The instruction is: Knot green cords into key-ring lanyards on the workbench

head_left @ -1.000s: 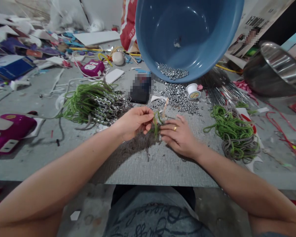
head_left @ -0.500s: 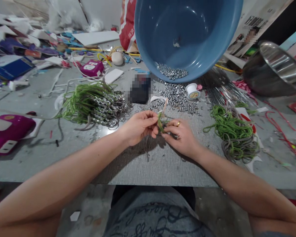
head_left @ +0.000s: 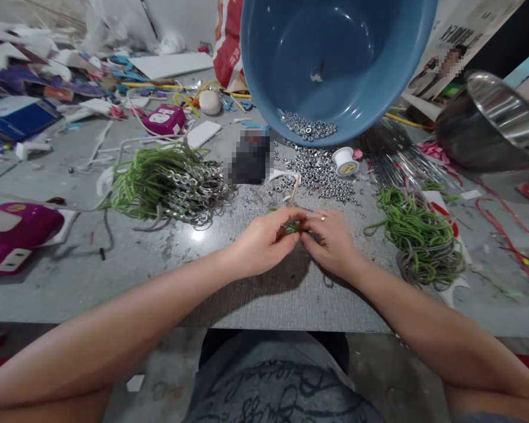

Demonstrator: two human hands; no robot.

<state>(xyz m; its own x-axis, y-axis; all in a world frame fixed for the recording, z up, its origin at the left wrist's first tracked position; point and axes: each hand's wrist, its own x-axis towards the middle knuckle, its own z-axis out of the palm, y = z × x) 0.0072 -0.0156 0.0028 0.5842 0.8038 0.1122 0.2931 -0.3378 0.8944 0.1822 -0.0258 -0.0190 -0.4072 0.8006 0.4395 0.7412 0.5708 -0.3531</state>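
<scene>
A green cord [head_left: 291, 225] is pinched between both hands above the middle of the table; much of it is hidden by fingers. My left hand [head_left: 268, 238] closes on it with thumb and fingers. My right hand [head_left: 330, 239], a gold ring on one finger, is closed on the same cord, fingertips almost touching the left ones. A thin wooden stick [head_left: 295, 189] shows just beyond the fingertips. Past it lie many small metal nuts [head_left: 320, 170] and a white thread spool [head_left: 345, 162].
A tilted blue basin [head_left: 335, 70] holds more nuts. Green and grey cords with metal rings [head_left: 171, 182] lie left, a loose cord bundle [head_left: 418, 235] right. A purple device [head_left: 22, 238], dark phone-like object [head_left: 248, 158] and steel bowl [head_left: 485, 129] stand around.
My left hand has moved right and turned over, its back now covering most of the cord. My right hand has shifted slightly right, and the two hands' fingertips are closer together.
</scene>
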